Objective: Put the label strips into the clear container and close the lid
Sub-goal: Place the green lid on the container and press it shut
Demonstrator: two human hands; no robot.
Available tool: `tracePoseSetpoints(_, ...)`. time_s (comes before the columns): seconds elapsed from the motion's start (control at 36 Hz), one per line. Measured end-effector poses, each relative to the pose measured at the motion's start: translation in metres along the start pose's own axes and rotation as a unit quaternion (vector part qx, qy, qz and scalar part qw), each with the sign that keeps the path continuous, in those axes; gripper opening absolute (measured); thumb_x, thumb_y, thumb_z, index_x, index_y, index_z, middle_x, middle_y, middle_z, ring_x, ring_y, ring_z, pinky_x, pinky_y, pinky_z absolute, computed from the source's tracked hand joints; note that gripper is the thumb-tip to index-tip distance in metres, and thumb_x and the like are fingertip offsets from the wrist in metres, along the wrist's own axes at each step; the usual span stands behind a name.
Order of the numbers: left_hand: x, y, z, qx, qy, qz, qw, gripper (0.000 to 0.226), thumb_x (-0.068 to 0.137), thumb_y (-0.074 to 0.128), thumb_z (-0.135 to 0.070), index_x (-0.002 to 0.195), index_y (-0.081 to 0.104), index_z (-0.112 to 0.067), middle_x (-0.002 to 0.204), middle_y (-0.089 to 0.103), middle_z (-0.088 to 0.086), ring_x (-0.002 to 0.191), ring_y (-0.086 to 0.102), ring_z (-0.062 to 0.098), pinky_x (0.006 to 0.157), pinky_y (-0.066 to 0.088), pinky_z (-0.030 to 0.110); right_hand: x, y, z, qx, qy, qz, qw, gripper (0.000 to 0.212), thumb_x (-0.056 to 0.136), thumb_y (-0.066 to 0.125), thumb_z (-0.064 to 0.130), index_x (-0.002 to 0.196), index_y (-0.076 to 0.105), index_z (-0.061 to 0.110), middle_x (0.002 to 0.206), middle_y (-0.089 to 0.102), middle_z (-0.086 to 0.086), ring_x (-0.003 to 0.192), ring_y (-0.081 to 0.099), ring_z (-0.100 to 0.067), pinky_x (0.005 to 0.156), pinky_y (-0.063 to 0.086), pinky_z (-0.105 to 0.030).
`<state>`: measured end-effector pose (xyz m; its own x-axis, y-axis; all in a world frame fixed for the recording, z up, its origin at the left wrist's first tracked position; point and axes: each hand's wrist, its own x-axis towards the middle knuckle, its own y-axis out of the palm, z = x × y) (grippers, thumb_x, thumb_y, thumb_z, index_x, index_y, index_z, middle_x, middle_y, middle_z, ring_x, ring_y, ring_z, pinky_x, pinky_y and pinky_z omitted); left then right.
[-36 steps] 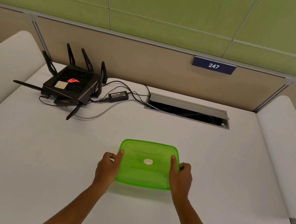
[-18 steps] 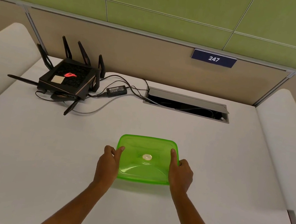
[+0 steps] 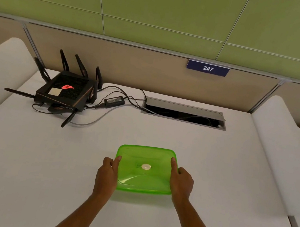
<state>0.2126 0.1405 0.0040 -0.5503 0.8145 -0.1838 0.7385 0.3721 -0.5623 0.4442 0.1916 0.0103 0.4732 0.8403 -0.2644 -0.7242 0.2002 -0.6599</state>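
Note:
A translucent green lid [image 3: 143, 178] with a small white round spot in its middle covers the container on the white table [image 3: 38, 174]. My left hand [image 3: 107, 175] grips the lid's left edge, thumb on top. My right hand [image 3: 181, 182] grips its right edge the same way. The container body under the lid is hidden, and no label strips are visible.
A black router [image 3: 65, 91] with several antennas sits at the back left, with cables and a power brick [image 3: 114, 101] running to an open cable hatch [image 3: 184, 113]. A beige partition with a "247" sign [image 3: 207, 68] closes the back. White raised dividers flank both sides.
The view has shifted slightly; both hands stay on the lid's edges, and the lid looks a little nearer to me and lower at its front edge.

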Motion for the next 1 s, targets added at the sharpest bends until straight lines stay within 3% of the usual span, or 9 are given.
tracePoseSetpoints(0.17, -0.006, -0.011, 0.002, 0.014, -0.01, 0.009, 1.0, 0.043, 0.103, 0.041, -0.05, 0.089, 0.053, -0.011, 0.067, 0.063, 0.002, 0.067, 0.057, 0.03, 0.063, 0.042, 0.039, -0.002, -0.001, -0.007, 0.053, 0.023, 0.018, 0.998, 0.066, 0.09, 0.056, 0.073, 0.066, 0.045, 0.012, 0.06, 0.053, 0.0, 0.061, 0.049, -0.023, 0.059, 0.039, -0.037)
tracePoseSetpoints(0.25, -0.015, -0.018, 0.013, 0.016, 0.005, 0.025, 1.0, 0.038, 0.104, 0.038, -0.05, 0.087, 0.056, -0.021, 0.078, 0.066, -0.005, 0.075, 0.063, 0.022, 0.067, 0.047, 0.038, -0.008, -0.009, -0.016, 0.116, 0.027, 0.053, 0.991, 0.054, 0.09, 0.066, 0.062, 0.073, 0.05, 0.013, 0.066, 0.049, 0.003, 0.064, 0.045, -0.018, 0.061, 0.039, -0.035)
tracePoseSetpoints(0.31, -0.022, -0.02, 0.023, -0.028, 0.005, 0.046, 0.999, 0.037, 0.103, 0.041, -0.049, 0.085, 0.06, -0.022, 0.08, 0.066, -0.004, 0.079, 0.063, 0.019, 0.07, 0.048, 0.037, -0.013, -0.012, -0.025, 0.15, 0.022, 0.063, 0.986, 0.045, 0.092, 0.07, 0.054, 0.079, 0.059, 0.013, 0.074, 0.059, 0.002, 0.069, 0.052, -0.018, 0.065, 0.046, -0.036)
tracePoseSetpoints(0.39, -0.03, -0.022, 0.029, -0.102, -0.023, 0.085, 0.991, 0.028, 0.105, 0.045, -0.042, 0.099, 0.066, -0.024, 0.089, 0.072, -0.003, 0.087, 0.065, 0.015, 0.076, 0.049, 0.031, -0.019, -0.016, -0.03, 0.168, 0.012, 0.061, 0.984, 0.027, 0.093, 0.072, 0.045, 0.084, 0.068, 0.02, 0.087, 0.071, 0.001, 0.082, 0.066, -0.023, 0.076, 0.057, -0.044)
tracePoseSetpoints(0.5, -0.034, -0.02, 0.018, -0.157, -0.037, 0.095, 0.982, 0.018, 0.107, 0.046, -0.024, 0.117, 0.06, -0.029, 0.107, 0.072, -0.016, 0.096, 0.066, -0.008, 0.081, 0.049, 0.024, -0.024, -0.019, -0.024, 0.176, 0.0, 0.047, 0.983, 0.016, 0.094, 0.073, 0.03, 0.083, 0.07, 0.018, 0.085, 0.074, 0.001, 0.084, 0.068, -0.025, 0.07, 0.052, -0.035)
tracePoseSetpoints(0.61, -0.019, -0.015, 0.011, -0.153, -0.032, 0.076, 0.985, 0.023, 0.107, 0.046, -0.019, 0.125, 0.057, -0.026, 0.114, 0.067, -0.013, 0.105, 0.065, 0.01, 0.085, 0.048, 0.033, -0.025, -0.016, -0.015, 0.174, 0.002, 0.044, 0.984, 0.014, 0.093, 0.074, 0.031, 0.085, 0.07, 0.02, 0.083, 0.073, 0.0, 0.082, 0.069, -0.023, 0.071, 0.054, -0.036)
tracePoseSetpoints(0.78, 0.02, -0.007, -0.003, -0.13, -0.006, 0.067, 0.989, 0.023, 0.107, 0.044, -0.022, 0.126, 0.057, -0.027, 0.109, 0.066, -0.012, 0.102, 0.063, 0.013, 0.089, 0.05, 0.038, -0.003, -0.007, 0.005, 0.18, -0.008, 0.035, 0.983, 0.015, 0.092, 0.075, 0.033, 0.087, 0.07, 0.021, 0.084, 0.074, 0.0, 0.08, 0.07, -0.02, 0.074, 0.062, -0.045)
tracePoseSetpoints(1.0, 0.09, 0.019, -0.037, -0.128, 0.01, 0.084, 0.988, 0.029, 0.106, 0.045, -0.022, 0.132, 0.055, -0.015, 0.115, 0.065, 0.003, 0.105, 0.062, 0.025, 0.089, 0.05, 0.039, 0.061, 0.008, 0.044, 0.157, -0.019, 0.044, 0.986, 0.009, 0.092, 0.073, 0.03, 0.092, 0.071, 0.022, 0.087, 0.074, 0.001, 0.08, 0.072, -0.022, 0.079, 0.063, -0.05)
